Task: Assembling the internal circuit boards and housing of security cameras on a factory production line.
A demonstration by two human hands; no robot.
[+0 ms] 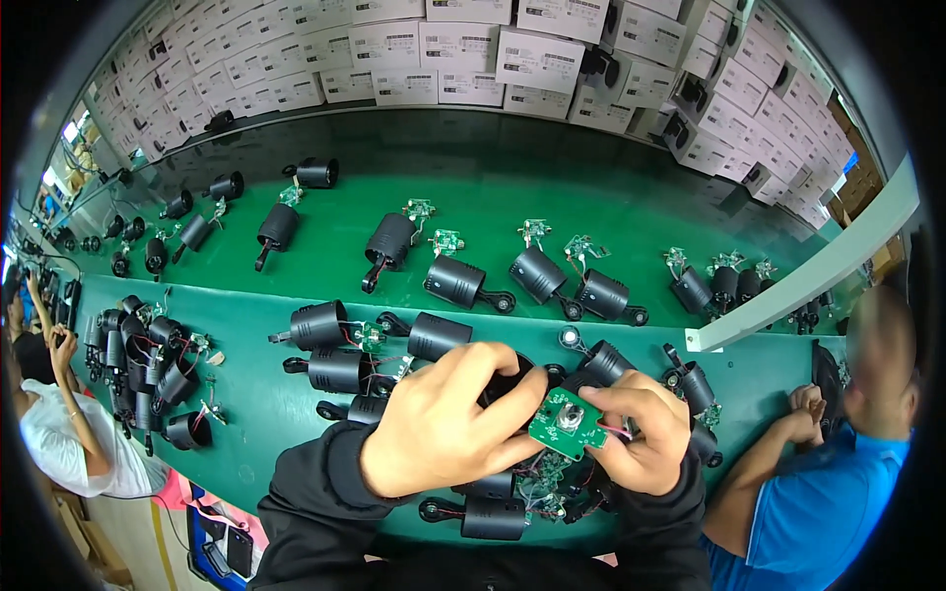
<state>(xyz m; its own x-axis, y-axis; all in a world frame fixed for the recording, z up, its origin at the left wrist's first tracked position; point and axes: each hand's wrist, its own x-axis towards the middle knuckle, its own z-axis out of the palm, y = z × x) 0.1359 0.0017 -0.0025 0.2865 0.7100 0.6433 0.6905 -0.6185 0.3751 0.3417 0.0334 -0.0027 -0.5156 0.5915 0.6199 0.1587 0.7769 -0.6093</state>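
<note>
The right hand [645, 433] is pinched nearly closed, thumb and fingers on the right-hand edge of a green circuit board [559, 436], which sits tilted above the bench in front of the wearer, a round silver component [570, 418] facing up. The left hand [453, 424] is part-closed, fingers curled toward the board's opposite edge; a black cylindrical housing [505, 382] shows just behind those fingers, but I cannot tell whether they grip it, touch the board, or both.

Pinkish wires [617, 430] emerge beside the right thumb. For good work here, I would keep the pinch on the board's rim, clear of the silver part and the solder points, and leave those wires slack so nothing tugs at their joints. A steady left hand matters as much: any twist should be shared between both hands, not forced through the thin leads.

More wired boards [540, 483] and a black lamp-like housing [493, 518] lie crowded on the green workbench [256, 394] directly beneath, so lifting the board well clear of that tangle seems the safer way to avoid snagging
</note>
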